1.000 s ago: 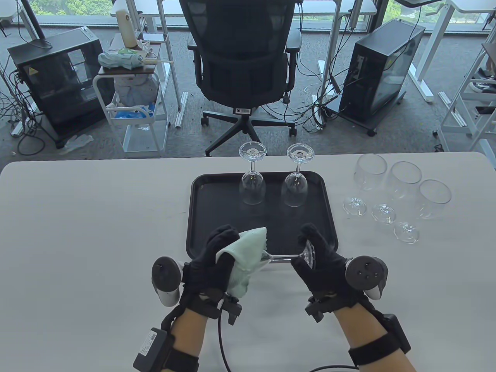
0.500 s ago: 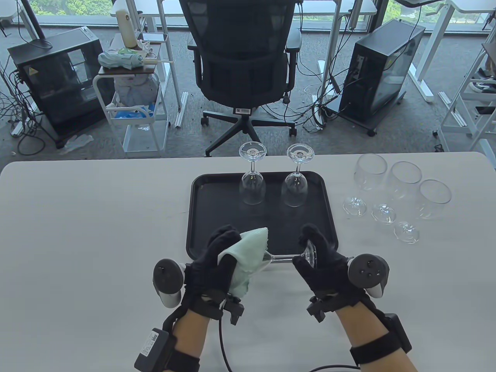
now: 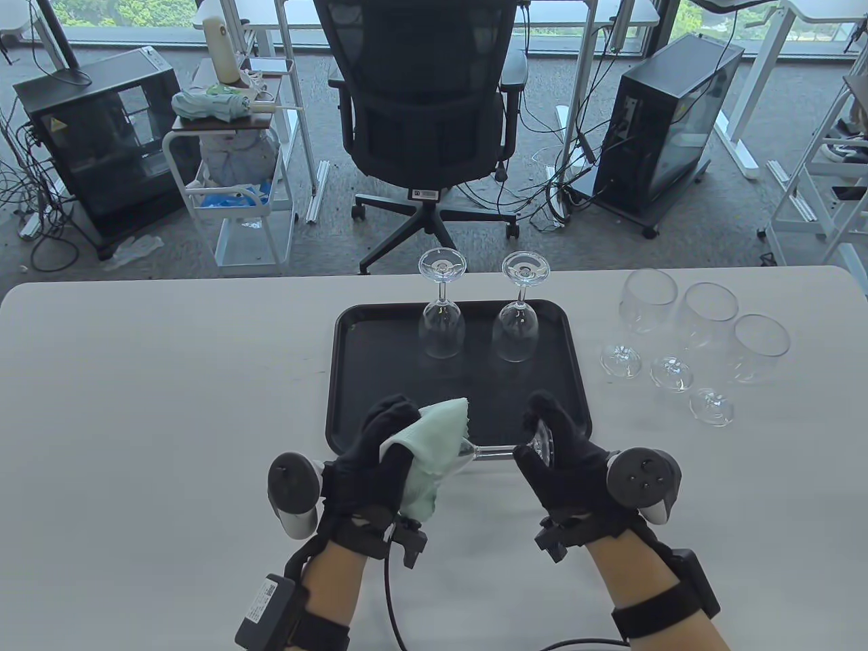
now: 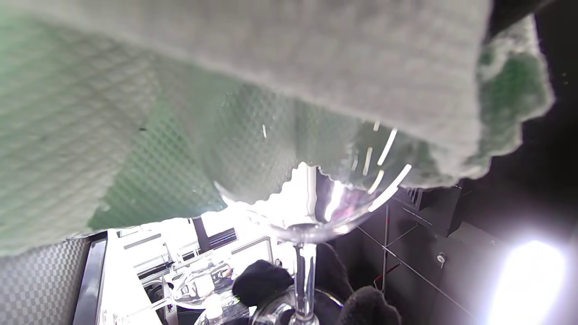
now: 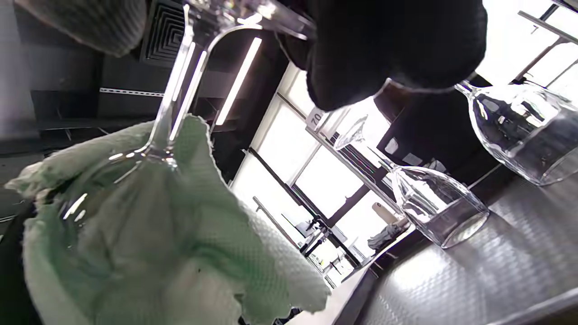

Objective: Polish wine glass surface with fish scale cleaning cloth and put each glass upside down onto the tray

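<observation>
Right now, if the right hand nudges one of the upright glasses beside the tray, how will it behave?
The upright glasses look top-heavy: wide bowls over thin stems and small feet, so probably tippy. Thin clear glass, likely fragile. They stand close together, so one tipping could strike its neighbour. On its side it would probably roll.

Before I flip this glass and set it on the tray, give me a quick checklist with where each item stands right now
1. Right hand holds the foot end of the held glass: ok.
2. Left hand wraps the cloth round the bowl: ok.
3. Polishing finished: cannot tell.
4. Free space on the tray in front of the two upside-down glasses: ok.
5. Cloth off the glass before flipping: not ok.
</observation>
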Demonstrator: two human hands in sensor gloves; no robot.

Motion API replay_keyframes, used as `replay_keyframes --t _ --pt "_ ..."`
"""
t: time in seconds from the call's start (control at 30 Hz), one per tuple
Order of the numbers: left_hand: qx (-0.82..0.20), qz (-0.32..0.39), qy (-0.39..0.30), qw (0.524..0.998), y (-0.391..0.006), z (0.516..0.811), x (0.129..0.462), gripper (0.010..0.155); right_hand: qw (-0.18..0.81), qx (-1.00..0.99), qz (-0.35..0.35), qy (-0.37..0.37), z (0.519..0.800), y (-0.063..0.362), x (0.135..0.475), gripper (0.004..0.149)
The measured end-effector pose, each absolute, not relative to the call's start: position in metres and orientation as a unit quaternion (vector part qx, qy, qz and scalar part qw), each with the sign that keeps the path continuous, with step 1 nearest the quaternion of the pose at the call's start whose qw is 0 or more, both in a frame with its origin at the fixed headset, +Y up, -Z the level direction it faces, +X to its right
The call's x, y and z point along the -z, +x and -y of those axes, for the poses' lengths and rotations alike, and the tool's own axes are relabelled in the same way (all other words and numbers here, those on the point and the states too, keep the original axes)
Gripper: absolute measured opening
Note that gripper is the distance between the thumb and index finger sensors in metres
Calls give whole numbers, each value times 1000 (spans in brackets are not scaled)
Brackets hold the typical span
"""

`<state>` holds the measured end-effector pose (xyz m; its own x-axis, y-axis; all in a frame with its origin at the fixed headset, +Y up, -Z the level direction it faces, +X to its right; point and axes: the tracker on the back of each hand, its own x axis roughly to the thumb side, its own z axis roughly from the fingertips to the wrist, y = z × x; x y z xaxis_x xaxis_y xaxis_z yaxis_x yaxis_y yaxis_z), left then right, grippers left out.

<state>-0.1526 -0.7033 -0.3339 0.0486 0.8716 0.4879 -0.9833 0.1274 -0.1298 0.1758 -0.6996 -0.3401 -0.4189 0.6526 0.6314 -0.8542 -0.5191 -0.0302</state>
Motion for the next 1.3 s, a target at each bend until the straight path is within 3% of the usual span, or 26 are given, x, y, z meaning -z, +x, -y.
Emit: replay_keyframes --t 0.1,0.17,0.37,0.53,0.63,0.77,0.87,1.1,1.2,1.3 --pt "-672 231 100 697 -153 705 335 57 369 -835 256 317 693 176 332 90" --pt "-672 234 110 694 -152 704 334 58 374 -827 278 314 691 176 332 87" --pt "-631 252 157 717 -149 697 328 58 535 -808 110 220 700 178 341 76" --pt "-642 240 142 714 -153 697 331 57 422 -826 210 310 696 176 337 87" --pt "-667 236 107 698 -152 701 333 57 360 -827 286 323 692 177 332 89" --pt "-650 234 131 711 -149 701 331 59 480 -813 202 260 699 178 339 76" --pt "-636 235 151 719 -151 700 330 58 537 -807 94 226 703 177 343 80" --pt "-676 224 105 694 -153 704 334 58 366 -825 274 331 691 175 330 88" --pt "-670 227 112 698 -152 702 333 58 401 -815 267 320 694 175 332 84" --pt "-654 240 132 705 -150 701 331 58 485 -806 203 271 699 176 337 78"
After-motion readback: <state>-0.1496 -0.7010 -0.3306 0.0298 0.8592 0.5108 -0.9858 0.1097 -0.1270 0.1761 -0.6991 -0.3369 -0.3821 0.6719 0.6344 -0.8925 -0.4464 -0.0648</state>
